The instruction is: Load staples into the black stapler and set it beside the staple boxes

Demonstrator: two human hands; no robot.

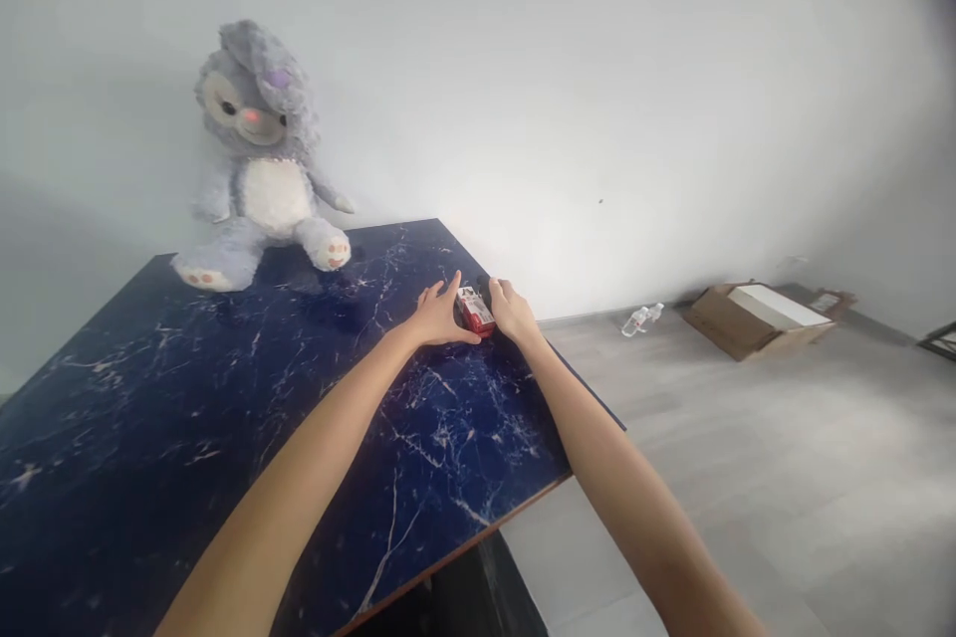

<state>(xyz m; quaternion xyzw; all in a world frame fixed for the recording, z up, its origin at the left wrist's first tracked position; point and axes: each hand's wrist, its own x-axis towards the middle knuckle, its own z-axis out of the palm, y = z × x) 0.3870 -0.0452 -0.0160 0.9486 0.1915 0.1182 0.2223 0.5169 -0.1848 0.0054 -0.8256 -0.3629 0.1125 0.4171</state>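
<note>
Box (476, 312) lies on the table (321, 398) between the fingers of both hands, just right of the left hand (440, 317) and just left of the right hand (512, 309). Its long axis runs mainly away from the wrists, near end angled rightward beside the left thumb tip. Left fingers spread apart, contact unclear; right fingers curl around a black item (485, 290) close against the box.

The counter (224, 398), finished in dark blue with pale marble-pattern veining, stands before a plain, pale wall (597, 70), which meets a grey plank-patterned floor (747, 478) bearing a cardboard box (736, 323) at right, under soft, uneven light.
</note>
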